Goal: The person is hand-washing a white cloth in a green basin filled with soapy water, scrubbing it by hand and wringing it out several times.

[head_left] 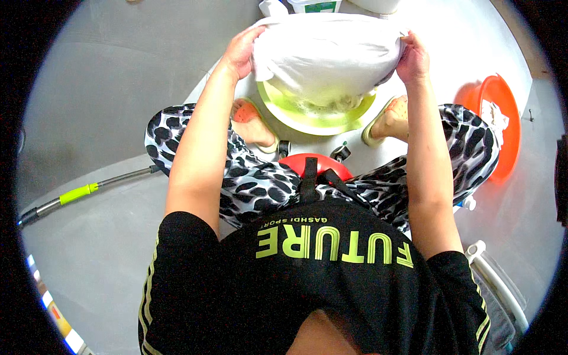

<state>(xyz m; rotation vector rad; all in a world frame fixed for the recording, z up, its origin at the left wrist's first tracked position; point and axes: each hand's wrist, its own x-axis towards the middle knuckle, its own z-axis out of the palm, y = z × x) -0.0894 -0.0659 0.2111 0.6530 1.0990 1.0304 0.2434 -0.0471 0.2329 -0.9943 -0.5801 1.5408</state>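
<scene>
A white cloth (328, 53) is stretched between my two hands above a yellow-green basin (284, 113). My left hand (242, 51) grips its left edge, and my right hand (413, 57) grips the right edge. The cloth sags in the middle, and its lower part hangs down into the basin. Water with some suds (319, 108) shows along the near side of the basin. A darker patch of fabric peeks out by my right hand; I cannot tell whether it belongs to the same cloth. The far rim of the basin is hidden behind the cloth.
An orange-red basin (510, 133) holding white fabric (493, 117) leans at the right. White containers (315, 6) stand beyond the cloth. A pole with a green grip (79, 194) lies at the left. Beneath me is a red seat (295, 162) with casters (285, 148).
</scene>
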